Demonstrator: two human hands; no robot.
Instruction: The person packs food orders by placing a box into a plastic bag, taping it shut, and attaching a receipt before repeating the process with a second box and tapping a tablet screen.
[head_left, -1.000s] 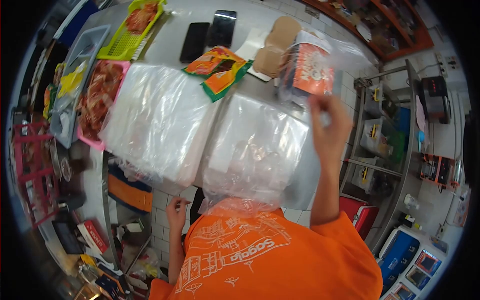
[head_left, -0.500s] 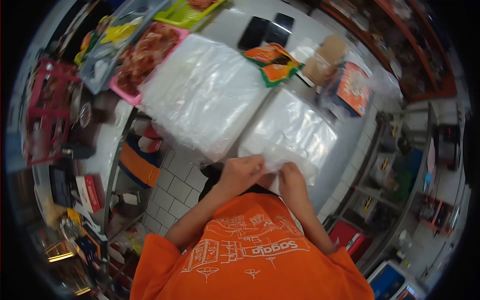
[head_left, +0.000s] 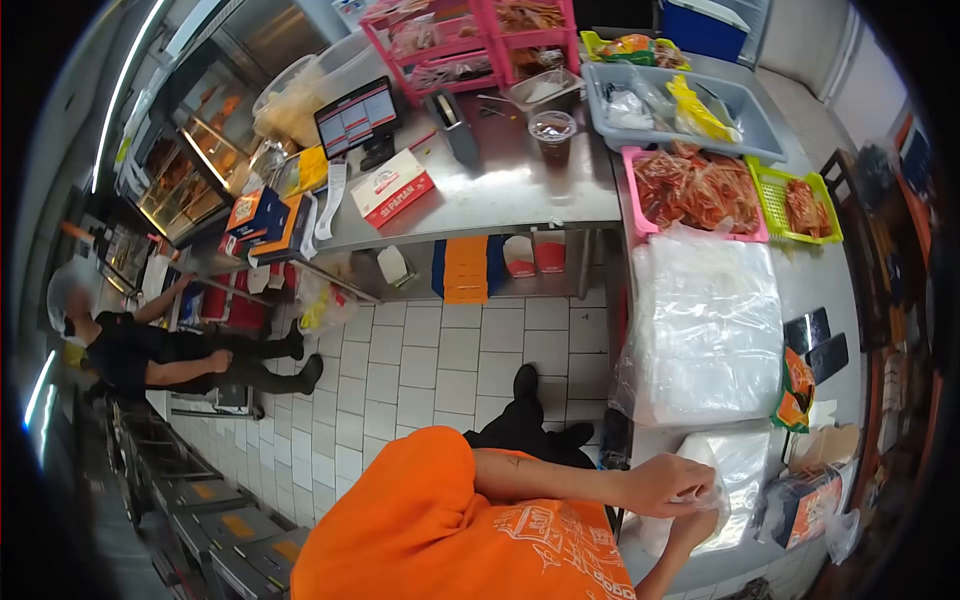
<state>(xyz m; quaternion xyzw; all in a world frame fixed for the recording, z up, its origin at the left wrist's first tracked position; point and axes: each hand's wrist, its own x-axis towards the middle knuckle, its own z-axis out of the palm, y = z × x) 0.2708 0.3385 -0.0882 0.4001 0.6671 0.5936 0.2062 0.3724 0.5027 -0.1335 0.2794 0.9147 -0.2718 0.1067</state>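
Note:
My left hand [head_left: 664, 485] is closed with its fingers pinching a thin clear plastic bag [head_left: 710, 494]. Just below it, my right hand [head_left: 694, 529] is closed on the same bag. Both hands are close together over a stack of smaller clear plastic bags [head_left: 738, 456] at the near end of the side table. Beyond that lies a larger stack of clear plastic bags [head_left: 706, 330]. An orange and green packet [head_left: 795, 392] rests against its right edge.
Past the bags stand a pink basket [head_left: 640, 215] of wrapped reddish food, a green basket [head_left: 768, 212] and a grey-blue tub [head_left: 765, 140]. Two phones [head_left: 826, 356] lie at the right. A steel counter [head_left: 480, 195] holds a drink cup [head_left: 553, 138]. Another person [head_left: 140, 350] stands at left.
The view has swung left, bringing the counter, the floor and another person into sight. My hands now appear at lower right, closer together, still on the bag.

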